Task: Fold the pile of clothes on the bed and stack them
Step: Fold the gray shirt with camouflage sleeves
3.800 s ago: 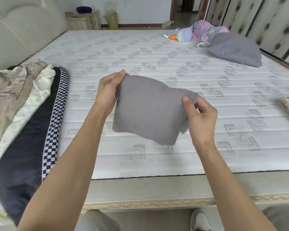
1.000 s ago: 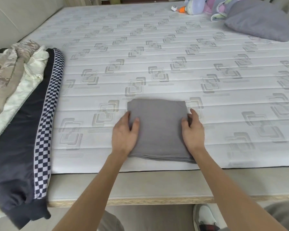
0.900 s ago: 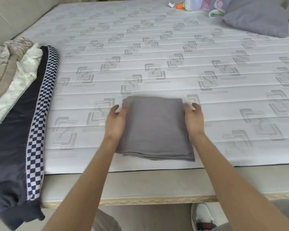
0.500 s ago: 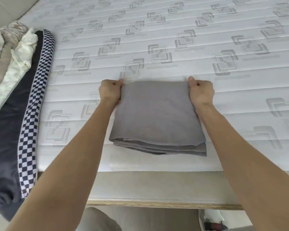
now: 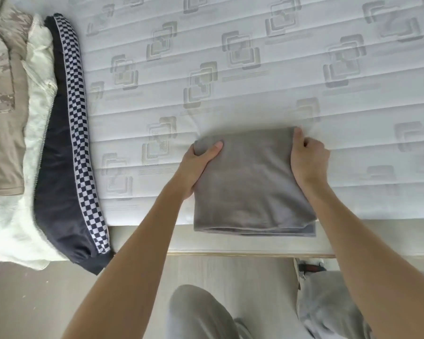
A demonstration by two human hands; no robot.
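**quiltfan:** White quilted mattress fills most of the view, so start there. How far along does this folding job look to you?

**laundry_lurker:** Early, I'd say. Going big to small: on the left side of the bed there's a heap of unfolded clothes, at least 3 pieces as far as I can tell. A dark jacket with a checkered stripe hangs partly over the bed's near edge, a cream fleecy layer sits beside it, and a beige camo-print garment lies on top at the far left. None of that looks touched.

**quiltfan:** And the grey one?

**laundry_lurker:** Grey folded garment is a neat rectangle, well apart from the heap, at the near edge of the mattress with its layered lower edge sticking out past it. Left hand grips the top left corner, thumb on top, fingers tucked under the cloth. Right hand has its fingers curled, pinching the top right corner.

**quiltfan:** So 1 done?

**laundry_lurker:** Looks like 1 folded, or nearly. No stack visible in this shot, so my guess is this piece starts it and the whole heap is left.
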